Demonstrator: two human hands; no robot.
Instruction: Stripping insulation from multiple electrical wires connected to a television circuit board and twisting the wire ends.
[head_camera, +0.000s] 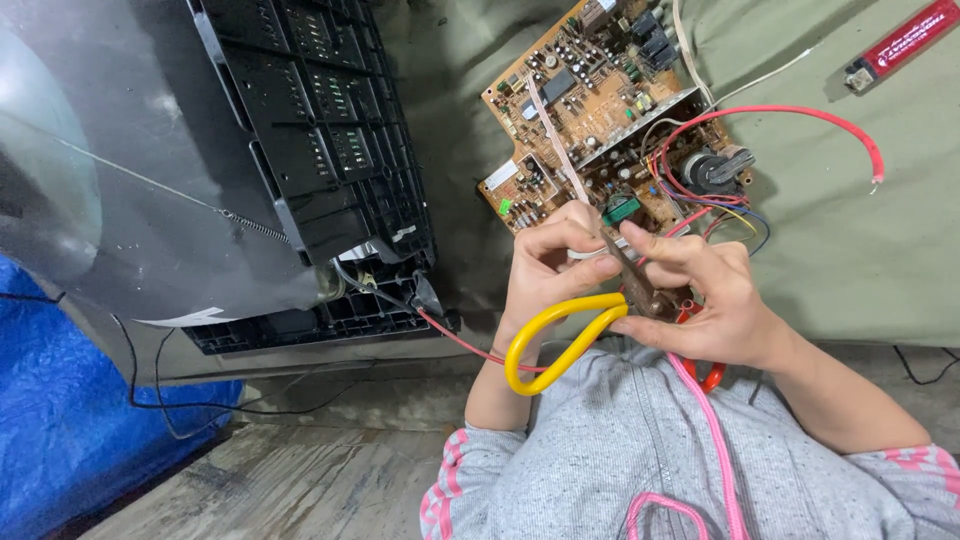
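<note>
A red oblong label-bearing tube (903, 40) lies top right on our olive cloth worktop (850, 250). Our left hand (550, 265) and right hand (705, 300) pinch yellow-handled pliers (560, 335), jaws hidden between fingers, long axis slanting up-right toward the brown circuit board (600, 110).

Yellow tool handle (560, 335): glossy smooth plastic coating. Circuit board (590, 120): matt tan laminate, studded with metal and plastic parts. Red wire (800, 112): shiny plastic insulation. Black casing (320, 130): ribbed matt plastic. Ground cloth (850, 230): matt olive fabric. Sweater (640, 450): soft grey knit. Blue tarp (60, 410): crinkled plastic sheet.
</note>
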